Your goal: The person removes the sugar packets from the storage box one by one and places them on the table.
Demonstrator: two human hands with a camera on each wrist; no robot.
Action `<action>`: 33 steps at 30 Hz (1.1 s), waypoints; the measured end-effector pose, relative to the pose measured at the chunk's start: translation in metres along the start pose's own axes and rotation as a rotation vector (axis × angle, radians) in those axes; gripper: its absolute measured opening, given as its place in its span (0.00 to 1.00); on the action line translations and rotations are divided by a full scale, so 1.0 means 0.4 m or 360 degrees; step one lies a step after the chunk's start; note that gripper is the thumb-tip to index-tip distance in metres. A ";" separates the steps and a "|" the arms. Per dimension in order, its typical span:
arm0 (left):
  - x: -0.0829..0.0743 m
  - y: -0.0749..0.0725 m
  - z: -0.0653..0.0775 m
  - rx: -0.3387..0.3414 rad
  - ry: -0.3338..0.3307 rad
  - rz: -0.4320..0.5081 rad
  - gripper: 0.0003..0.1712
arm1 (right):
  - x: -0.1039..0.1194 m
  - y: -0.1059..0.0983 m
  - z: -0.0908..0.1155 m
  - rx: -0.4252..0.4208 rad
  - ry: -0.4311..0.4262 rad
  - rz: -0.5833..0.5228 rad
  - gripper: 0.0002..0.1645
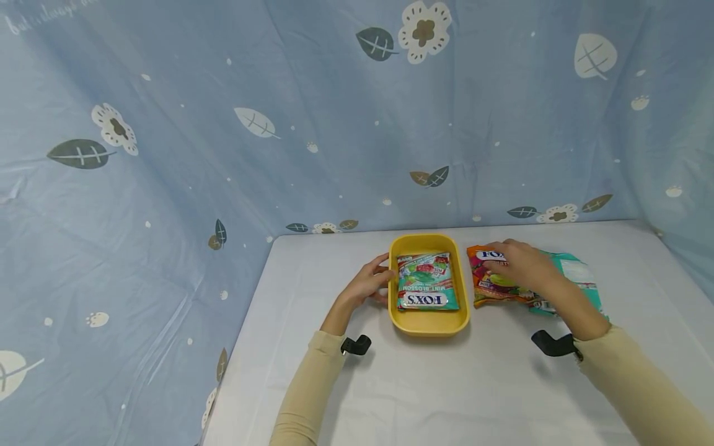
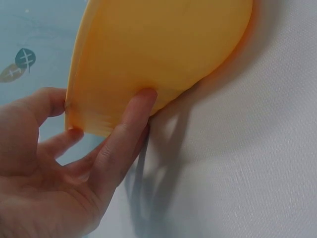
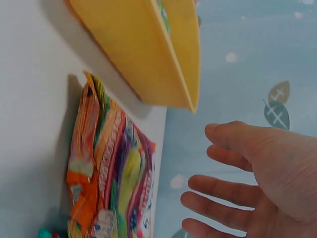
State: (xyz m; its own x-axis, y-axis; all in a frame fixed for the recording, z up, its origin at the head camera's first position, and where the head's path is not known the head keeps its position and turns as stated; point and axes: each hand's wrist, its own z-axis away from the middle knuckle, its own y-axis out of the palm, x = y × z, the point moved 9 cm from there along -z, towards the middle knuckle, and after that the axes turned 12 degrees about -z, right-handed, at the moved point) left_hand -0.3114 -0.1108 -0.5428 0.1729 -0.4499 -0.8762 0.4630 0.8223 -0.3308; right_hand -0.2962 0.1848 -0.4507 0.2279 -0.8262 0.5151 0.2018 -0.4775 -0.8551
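A yellow plastic tub (image 1: 429, 325) holds a teal Fox's Mint Blossom candy bag (image 1: 426, 282). My left hand (image 1: 368, 282) grips the tub's left side, one finger over the rim. In the left wrist view, the thumb (image 2: 141, 106) lies against the tub's outer wall (image 2: 168, 49). Right of the tub lies an orange and purple Fox's candy bag (image 1: 485, 275), seen lying apart from the tub in the right wrist view. Over it hovers my right hand (image 1: 527, 266), fingers spread and apart from the bag, with nothing held.
A second teal candy bag (image 1: 580, 279) lies right of the orange one, partly hidden by the right hand and forearm. White cloth covers the table (image 1: 446, 390). A blue patterned curtain (image 1: 334, 124) hangs behind and along the left.
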 end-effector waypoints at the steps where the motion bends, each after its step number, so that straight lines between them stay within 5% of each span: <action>1: 0.000 0.000 0.000 -0.0002 -0.0003 0.0000 0.36 | 0.004 0.004 -0.001 0.0002 -0.0002 0.0000 0.31; 33: -0.001 0.002 -0.001 0.0003 0.0026 0.0011 0.35 | 0.161 0.081 -0.046 0.0001 -0.0071 -0.0178 0.28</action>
State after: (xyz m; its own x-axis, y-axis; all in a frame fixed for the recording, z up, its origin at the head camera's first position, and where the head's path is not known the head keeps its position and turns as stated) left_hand -0.3114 -0.1099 -0.5428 0.1618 -0.4384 -0.8841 0.4637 0.8246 -0.3240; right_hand -0.2925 0.1107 -0.4464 0.2461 -0.7539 0.6092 0.2292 -0.5655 -0.7923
